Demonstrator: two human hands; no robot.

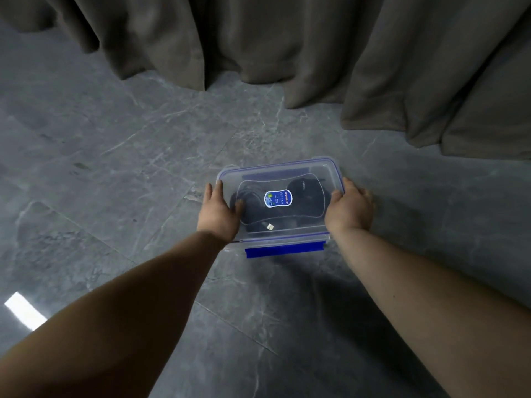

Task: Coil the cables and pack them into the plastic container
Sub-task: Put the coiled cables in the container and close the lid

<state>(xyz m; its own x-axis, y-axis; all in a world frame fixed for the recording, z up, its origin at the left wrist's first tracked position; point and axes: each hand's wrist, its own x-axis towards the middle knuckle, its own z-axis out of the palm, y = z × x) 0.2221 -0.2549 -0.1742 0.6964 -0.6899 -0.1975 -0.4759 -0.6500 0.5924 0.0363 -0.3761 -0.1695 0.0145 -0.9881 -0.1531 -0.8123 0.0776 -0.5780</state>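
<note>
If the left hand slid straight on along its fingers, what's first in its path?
The left hand points up the container lid's left edge; beyond is bare floor, then probably the curtain, though depth is unclear.
</note>
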